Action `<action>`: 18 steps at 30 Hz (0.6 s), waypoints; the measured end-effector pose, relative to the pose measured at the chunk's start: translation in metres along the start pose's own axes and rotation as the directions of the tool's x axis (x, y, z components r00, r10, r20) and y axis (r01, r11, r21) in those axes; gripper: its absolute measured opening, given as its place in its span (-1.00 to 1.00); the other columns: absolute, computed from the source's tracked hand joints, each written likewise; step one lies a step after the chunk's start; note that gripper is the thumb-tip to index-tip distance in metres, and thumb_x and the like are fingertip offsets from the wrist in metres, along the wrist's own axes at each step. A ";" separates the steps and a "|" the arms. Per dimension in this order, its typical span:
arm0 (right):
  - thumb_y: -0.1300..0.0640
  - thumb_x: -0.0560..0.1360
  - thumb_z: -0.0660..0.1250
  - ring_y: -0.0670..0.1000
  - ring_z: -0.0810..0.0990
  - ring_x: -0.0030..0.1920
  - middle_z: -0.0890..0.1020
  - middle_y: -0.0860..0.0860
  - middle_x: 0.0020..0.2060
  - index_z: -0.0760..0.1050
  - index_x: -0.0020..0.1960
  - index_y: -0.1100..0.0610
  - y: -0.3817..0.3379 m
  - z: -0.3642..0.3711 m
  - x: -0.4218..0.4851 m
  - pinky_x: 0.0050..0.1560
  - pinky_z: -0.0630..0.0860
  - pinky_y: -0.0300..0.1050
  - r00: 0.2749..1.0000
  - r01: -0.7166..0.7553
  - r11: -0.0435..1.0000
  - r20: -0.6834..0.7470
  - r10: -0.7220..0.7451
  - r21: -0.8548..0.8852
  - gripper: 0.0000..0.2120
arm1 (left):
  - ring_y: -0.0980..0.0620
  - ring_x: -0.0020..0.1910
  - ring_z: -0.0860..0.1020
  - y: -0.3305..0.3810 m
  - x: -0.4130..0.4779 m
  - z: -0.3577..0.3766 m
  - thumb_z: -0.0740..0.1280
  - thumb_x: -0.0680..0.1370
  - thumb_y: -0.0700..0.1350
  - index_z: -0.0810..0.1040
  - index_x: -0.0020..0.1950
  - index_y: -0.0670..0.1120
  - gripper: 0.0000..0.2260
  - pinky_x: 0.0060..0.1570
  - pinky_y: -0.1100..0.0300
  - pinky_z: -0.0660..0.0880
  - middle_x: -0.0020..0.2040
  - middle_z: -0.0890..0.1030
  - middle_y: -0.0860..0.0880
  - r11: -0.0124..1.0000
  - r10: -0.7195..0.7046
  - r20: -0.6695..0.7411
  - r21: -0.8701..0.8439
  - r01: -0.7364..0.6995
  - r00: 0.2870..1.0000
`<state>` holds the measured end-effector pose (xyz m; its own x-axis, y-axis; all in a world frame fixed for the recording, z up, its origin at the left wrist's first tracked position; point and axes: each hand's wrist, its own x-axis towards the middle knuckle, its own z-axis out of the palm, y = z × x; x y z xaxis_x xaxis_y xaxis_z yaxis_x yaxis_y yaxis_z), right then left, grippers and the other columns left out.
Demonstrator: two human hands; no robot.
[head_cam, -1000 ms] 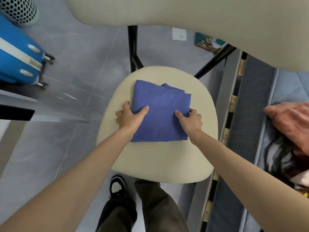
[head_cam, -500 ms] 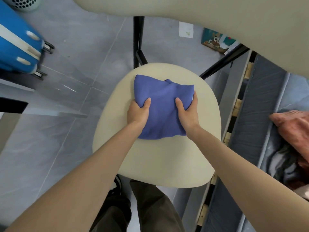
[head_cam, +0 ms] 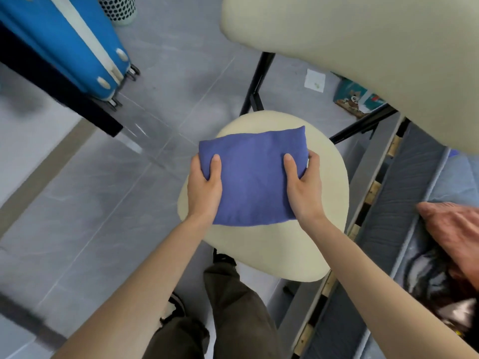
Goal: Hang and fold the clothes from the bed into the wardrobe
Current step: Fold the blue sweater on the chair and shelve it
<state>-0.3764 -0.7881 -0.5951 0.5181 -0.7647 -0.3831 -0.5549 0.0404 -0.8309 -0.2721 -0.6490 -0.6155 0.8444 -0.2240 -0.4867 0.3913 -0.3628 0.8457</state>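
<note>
my left hand (head_cam: 204, 189) and right hand (head_cam: 304, 190) grip a folded blue garment (head_cam: 252, 180) by its two side edges, thumbs on top, fingers (head_cam: 315, 161) curled underneath. the bundle is nearly square, its slightly longer axis running left to right between my hands, far edge tilted up to the right. it sits over a cream chair seat (head_cam: 261, 252), beside the bed (head_cam: 414, 224).

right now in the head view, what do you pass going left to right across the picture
blue suitcase → left hand → folded blue garment, gripped by both hands → right hand → grey bed frame → pink garment on the bed
</note>
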 end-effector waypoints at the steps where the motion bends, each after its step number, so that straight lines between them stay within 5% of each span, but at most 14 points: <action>1: -0.12 0.60 0.22 -0.42 0.52 -0.13 0.51 -0.55 -0.19 0.26 0.32 -0.04 -0.006 0.005 -0.013 -0.22 0.42 -0.50 0.999 0.036 0.999 0.008 -0.036 -0.013 -0.65 | 0.32 -0.21 0.52 0.000 -0.010 -0.013 0.21 0.61 0.07 0.43 0.04 0.02 -0.85 -0.18 0.39 0.44 -0.14 0.54 0.20 1.000 0.013 -0.028 -0.017 -0.014 1.000; 4: -0.06 0.61 0.21 -0.44 0.52 -0.13 0.50 -0.56 -0.19 0.24 0.32 -0.06 -0.024 0.024 -0.053 -0.25 0.37 -0.58 0.991 0.123 0.992 0.054 -0.121 -0.035 -0.67 | 0.32 -0.22 0.52 -0.001 -0.038 -0.054 0.21 0.62 0.06 0.43 0.04 0.01 -0.85 -0.22 0.45 0.43 -0.14 0.54 0.19 0.997 0.037 -0.100 -0.060 -0.043 0.994; 9: -0.04 0.61 0.21 -0.45 0.50 -0.10 0.47 -0.58 -0.14 0.26 0.34 -0.01 -0.044 0.062 -0.131 -0.21 0.36 -0.59 0.963 0.226 0.974 0.158 -0.219 -0.028 -0.66 | 0.23 -0.03 0.55 -0.009 -0.089 -0.141 0.21 0.62 0.06 0.42 0.13 0.04 -0.86 0.01 0.26 0.47 0.00 0.56 0.17 0.988 0.070 -0.188 -0.120 -0.094 0.980; 18: -0.03 0.61 0.22 -0.48 0.49 -0.16 0.54 -0.33 -0.10 0.31 0.25 -0.05 -0.126 0.143 -0.272 -0.24 0.35 -0.58 0.836 0.417 0.909 0.394 -0.382 -0.003 -0.76 | 0.22 -0.17 0.53 0.000 -0.184 -0.320 0.22 0.62 0.05 0.45 0.09 0.01 -0.86 -0.23 0.41 0.44 -0.11 0.53 0.15 0.956 0.089 -0.431 -0.215 -0.198 0.898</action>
<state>-0.3543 -0.4933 -0.4434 0.9017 -0.4011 -0.1618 -0.2904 -0.2844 -0.9137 -0.3104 -0.3187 -0.4556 0.9509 0.1560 -0.2675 0.2856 -0.1086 0.9522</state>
